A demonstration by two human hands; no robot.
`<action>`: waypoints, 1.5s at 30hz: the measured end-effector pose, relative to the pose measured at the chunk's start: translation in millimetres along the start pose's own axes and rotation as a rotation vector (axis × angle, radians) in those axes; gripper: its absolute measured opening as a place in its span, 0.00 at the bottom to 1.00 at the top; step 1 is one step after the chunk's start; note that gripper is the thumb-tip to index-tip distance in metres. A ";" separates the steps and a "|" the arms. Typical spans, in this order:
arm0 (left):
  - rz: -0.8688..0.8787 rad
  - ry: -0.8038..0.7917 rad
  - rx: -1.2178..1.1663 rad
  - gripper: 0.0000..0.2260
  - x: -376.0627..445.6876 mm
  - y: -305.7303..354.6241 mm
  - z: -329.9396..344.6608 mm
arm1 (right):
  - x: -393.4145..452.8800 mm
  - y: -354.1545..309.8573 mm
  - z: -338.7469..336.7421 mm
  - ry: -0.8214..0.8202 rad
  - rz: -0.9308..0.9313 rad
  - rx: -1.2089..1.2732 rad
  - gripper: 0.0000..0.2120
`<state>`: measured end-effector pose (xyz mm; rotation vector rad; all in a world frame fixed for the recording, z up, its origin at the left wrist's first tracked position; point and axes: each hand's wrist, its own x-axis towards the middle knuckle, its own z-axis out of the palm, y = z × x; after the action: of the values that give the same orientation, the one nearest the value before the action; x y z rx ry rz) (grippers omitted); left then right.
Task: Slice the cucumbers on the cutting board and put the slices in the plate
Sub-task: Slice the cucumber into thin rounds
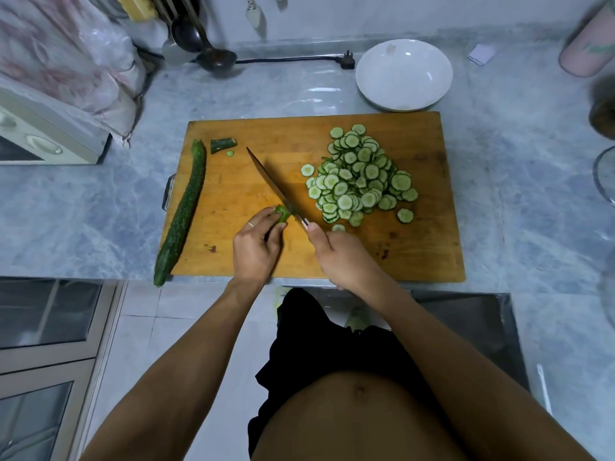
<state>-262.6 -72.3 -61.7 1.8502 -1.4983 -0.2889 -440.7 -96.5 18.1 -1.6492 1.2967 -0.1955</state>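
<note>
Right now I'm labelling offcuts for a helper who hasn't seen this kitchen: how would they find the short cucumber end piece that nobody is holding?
Start at the wooden cutting board on the marble counter. Go to its far left corner, just right of the tip of the whole cucumber that lies along the left edge. The cucumber end piece lies there: a short dark green chunk, unlike the pale round slices heaped to the right.

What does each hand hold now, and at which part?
The left hand pinches the short cucumber stub at its uncut end. The right hand grips the knife by its handle, thumb near the blade's base.
</note>
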 end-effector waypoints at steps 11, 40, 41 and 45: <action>0.043 -0.047 0.087 0.11 6.7 -4.2 -1.2 | -21.7 -4.0 -6.8 -0.004 -0.092 -0.096 0.28; 0.185 -0.019 0.264 0.09 11.2 7.2 -5.3 | -5.5 -14.9 11.6 -0.032 -0.003 -0.082 0.29; 0.205 -0.028 0.273 0.09 10.6 5.4 -5.0 | -2.9 -14.8 11.6 -0.030 -0.001 -0.087 0.29; 0.221 -0.045 0.269 0.11 8.5 1.9 -3.3 | 13.0 -12.9 15.6 -0.027 0.022 -0.117 0.30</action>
<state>-259.7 -78.9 -55.9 1.8671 -1.8288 -0.0239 -417.1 -98.6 14.7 -1.7292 1.3268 -0.0854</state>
